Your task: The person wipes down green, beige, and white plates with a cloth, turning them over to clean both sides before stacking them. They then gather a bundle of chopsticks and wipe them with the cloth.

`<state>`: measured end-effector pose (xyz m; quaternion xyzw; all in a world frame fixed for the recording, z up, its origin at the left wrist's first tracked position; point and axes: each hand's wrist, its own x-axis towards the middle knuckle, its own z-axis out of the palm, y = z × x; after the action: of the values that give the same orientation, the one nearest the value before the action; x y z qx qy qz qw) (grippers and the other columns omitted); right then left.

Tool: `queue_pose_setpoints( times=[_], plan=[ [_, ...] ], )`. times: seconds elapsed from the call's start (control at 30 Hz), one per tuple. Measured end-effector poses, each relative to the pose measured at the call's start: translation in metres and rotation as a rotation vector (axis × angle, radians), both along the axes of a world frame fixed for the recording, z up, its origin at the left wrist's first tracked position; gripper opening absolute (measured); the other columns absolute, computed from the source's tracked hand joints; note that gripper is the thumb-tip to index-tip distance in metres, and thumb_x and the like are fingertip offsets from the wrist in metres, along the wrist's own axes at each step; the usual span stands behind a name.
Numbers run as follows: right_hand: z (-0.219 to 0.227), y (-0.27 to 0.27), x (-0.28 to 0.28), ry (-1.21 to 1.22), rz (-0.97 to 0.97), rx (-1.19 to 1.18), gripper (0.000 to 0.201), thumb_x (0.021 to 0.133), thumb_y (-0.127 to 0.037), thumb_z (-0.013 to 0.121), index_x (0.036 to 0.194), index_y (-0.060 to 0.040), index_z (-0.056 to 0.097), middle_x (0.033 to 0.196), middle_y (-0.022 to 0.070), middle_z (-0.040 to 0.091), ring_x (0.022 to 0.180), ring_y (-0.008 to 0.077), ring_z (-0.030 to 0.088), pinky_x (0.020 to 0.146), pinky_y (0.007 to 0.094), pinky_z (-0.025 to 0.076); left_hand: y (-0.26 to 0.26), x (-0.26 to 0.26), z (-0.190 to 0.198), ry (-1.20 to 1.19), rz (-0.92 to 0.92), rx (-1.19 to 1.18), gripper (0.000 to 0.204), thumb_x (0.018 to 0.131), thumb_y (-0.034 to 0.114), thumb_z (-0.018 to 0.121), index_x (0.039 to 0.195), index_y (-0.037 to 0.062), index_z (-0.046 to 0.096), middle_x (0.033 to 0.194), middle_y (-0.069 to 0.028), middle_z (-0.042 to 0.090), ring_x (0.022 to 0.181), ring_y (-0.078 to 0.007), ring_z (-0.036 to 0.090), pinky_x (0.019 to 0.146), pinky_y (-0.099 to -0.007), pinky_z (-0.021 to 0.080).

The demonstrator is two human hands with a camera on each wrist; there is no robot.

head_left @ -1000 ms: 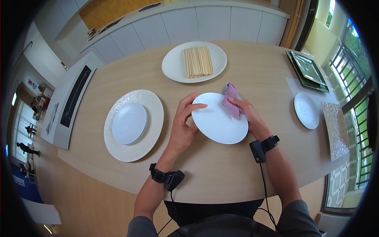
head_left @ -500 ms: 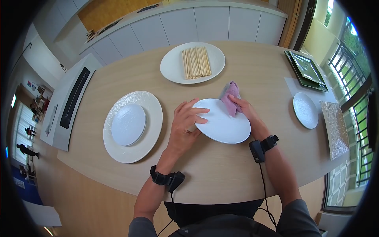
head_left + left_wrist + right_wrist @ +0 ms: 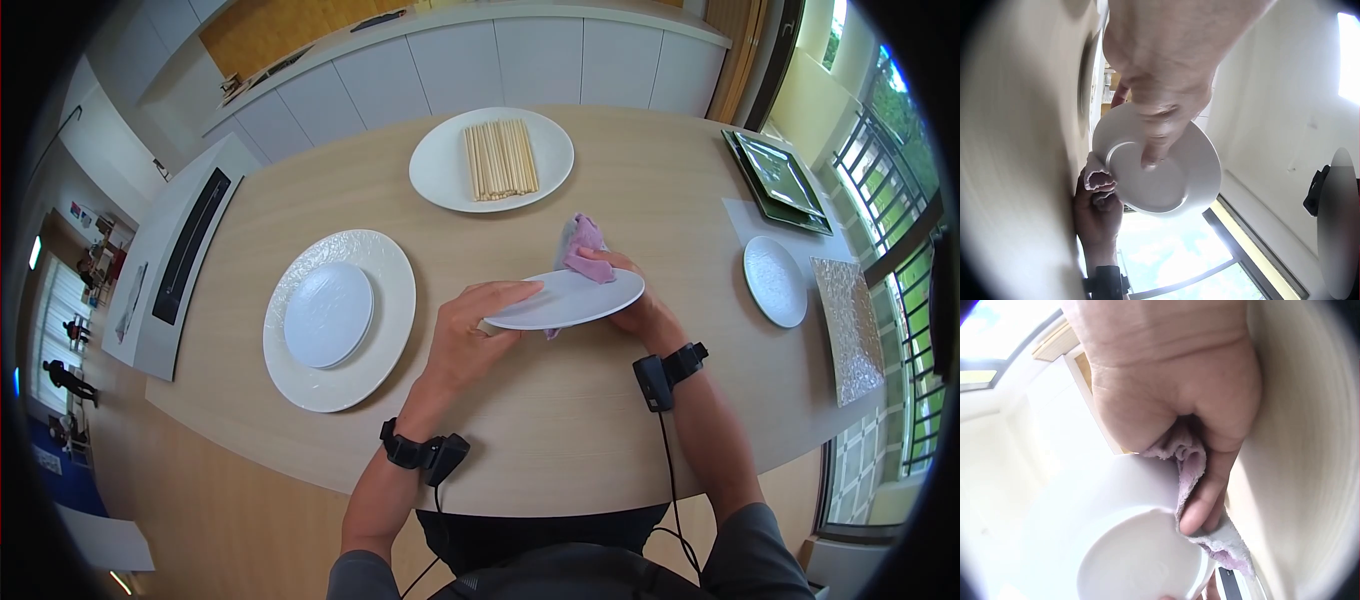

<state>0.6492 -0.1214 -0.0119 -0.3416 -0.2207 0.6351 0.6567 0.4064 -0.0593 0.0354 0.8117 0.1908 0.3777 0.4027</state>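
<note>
Over the front middle of the table, a white plate (image 3: pixel 560 302) is held up between both hands, tilted so that it looks thin in the head view. My left hand (image 3: pixel 468 332) grips its left edge, fingers over the top and thumb against the underside. The left wrist view shows that underside, with its raised foot ring (image 3: pixel 1175 203). My right hand (image 3: pixel 645 312) holds a pink and grey cloth (image 3: pixel 588 248) folded around the plate's right edge. In the right wrist view, fingers press the cloth (image 3: pixel 1192 472) against the plate's underside.
Left of the hands, small white plates (image 3: pixel 328 315) sit on a large textured plate (image 3: pixel 392 345). Behind is an oval plate (image 3: pixel 435 170) bearing wooden sticks (image 3: pixel 502 160). To the right are green square plates (image 3: pixel 785 175), a small oval plate (image 3: pixel 775 282) and a shiny rectangular tray (image 3: pixel 848 330).
The plate has tipped from showing its broad top face to nearly edge-on. My right hand's fingers have gone beneath it with the cloth, which now shows below the rim too.
</note>
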Motion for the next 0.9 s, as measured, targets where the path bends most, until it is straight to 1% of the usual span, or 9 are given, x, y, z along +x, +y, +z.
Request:
queue_pose_setpoints(
  times=[0.1, 0.17, 0.27, 0.43, 0.5, 0.6, 0.63, 0.7, 0.9],
  plan=[
    [-0.015, 0.006, 0.012, -0.004, 0.016, 0.004, 0.029, 0.099, -0.022, 0.059, 0.117, 0.0008, 0.057, 0.108, 0.0085, 0.066, 0.096, 0.0191, 0.065, 0.083, 0.0351, 0.056, 0.0, -0.002, -0.005, -0.024, -0.077, 0.051, 0.039, 0.081, -0.004, 0.072, 0.119, 0.0044, 0.071, 0.107, -0.0065, 0.074, 0.098, -0.0168, 0.068, 0.089, -0.029, 0.053],
    [-0.01, 0.006, 0.008, -0.023, -0.07, -0.012, 0.028, 0.102, -0.025, 0.054, 0.112, 0.0001, 0.062, 0.109, 0.0099, 0.067, 0.089, 0.0208, 0.066, 0.073, 0.0356, 0.06, -0.008, -0.004, -0.004, 0.072, 0.095, -0.284, 0.022, 0.09, 0.01, 0.074, 0.111, 0.0025, 0.073, 0.097, -0.0032, 0.073, 0.085, -0.0083, 0.065, 0.078, -0.0261, 0.052],
    [0.001, 0.009, 0.007, -0.119, -0.256, -0.073, 0.029, 0.101, -0.025, 0.057, 0.116, 0.0005, 0.059, 0.109, 0.0099, 0.066, 0.089, 0.02, 0.067, 0.072, 0.0346, 0.06, 0.0, -0.003, -0.008, -0.104, 0.154, -0.425, 0.026, 0.095, 0.02, 0.072, 0.109, -0.0021, 0.071, 0.096, -0.0028, 0.072, 0.085, -0.0052, 0.063, 0.078, -0.0238, 0.051],
    [0.023, 0.009, 0.002, -0.409, -0.416, 0.121, 0.028, 0.1, -0.022, 0.06, 0.119, -0.0001, 0.058, 0.111, 0.0099, 0.066, 0.096, 0.0182, 0.067, 0.076, 0.0347, 0.06, 0.0, 0.003, -0.005, -0.277, 0.117, -0.512, 0.031, 0.095, 0.023, 0.072, 0.112, -0.003, 0.068, 0.097, -0.0039, 0.071, 0.085, -0.008, 0.062, 0.077, -0.025, 0.051],
    [0.043, 0.005, -0.011, -0.665, -0.602, 0.163, 0.023, 0.099, -0.014, 0.061, 0.118, -0.0007, 0.062, 0.115, 0.008, 0.065, 0.099, 0.0196, 0.067, 0.083, 0.0354, 0.058, 0.001, 0.005, -0.007, -0.272, 0.108, -0.519, 0.033, 0.096, 0.024, 0.072, 0.114, -0.003, 0.067, 0.097, -0.0038, 0.07, 0.085, -0.0083, 0.062, 0.077, -0.0248, 0.051],
    [0.054, -0.003, -0.024, -1.095, -0.609, 0.205, 0.037, 0.09, 0.002, 0.059, 0.127, -0.0034, 0.06, 0.115, 0.011, 0.066, 0.098, 0.0257, 0.068, 0.085, 0.035, 0.057, -0.002, 0.008, -0.008, -0.264, 0.092, -0.548, 0.035, 0.097, 0.028, 0.071, 0.114, -0.0026, 0.067, 0.098, -0.0038, 0.07, 0.089, -0.0085, 0.062, 0.08, -0.0253, 0.05],
    [0.051, -0.002, -0.027, -1.095, -0.609, 0.203, 0.037, 0.09, 0.002, 0.059, 0.127, -0.0034, 0.06, 0.115, 0.011, 0.066, 0.098, 0.0257, 0.068, 0.085, 0.035, 0.057, -0.004, 0.009, -0.005, -0.267, 0.092, -0.567, 0.036, 0.098, 0.029, 0.068, 0.114, -0.0024, 0.067, 0.1, -0.0039, 0.07, 0.091, -0.0086, 0.061, 0.081, -0.0254, 0.049],
    [0.044, 0.0, -0.032, -1.48, -0.533, 0.487, 0.049, 0.083, 0.006, 0.059, 0.129, -0.0095, 0.062, 0.129, 0.0166, 0.06, 0.114, 0.0356, 0.062, 0.095, 0.0386, 0.053, -0.005, 0.009, -0.005, -0.269, 0.09, -0.585, 0.037, 0.1, 0.031, 0.066, 0.115, -0.0023, 0.066, 0.101, -0.004, 0.069, 0.093, -0.0087, 0.061, 0.083, -0.0255, 0.049],
    [0.052, -0.01, -0.064, -1.603, -0.387, 0.469, 0.056, 0.08, -0.007, 0.067, 0.135, -0.0093, 0.058, 0.146, 0.0211, 0.046, 0.133, 0.0434, 0.046, 0.109, 0.0486, 0.041, 0.01, 0.007, -0.022, -0.402, 0.079, -0.713, 0.048, 0.105, 0.039, 0.054, 0.128, -0.0019, 0.058, 0.119, -0.0067, 0.065, 0.106, -0.0118, 0.061, 0.091, -0.0284, 0.05]
  ],
)
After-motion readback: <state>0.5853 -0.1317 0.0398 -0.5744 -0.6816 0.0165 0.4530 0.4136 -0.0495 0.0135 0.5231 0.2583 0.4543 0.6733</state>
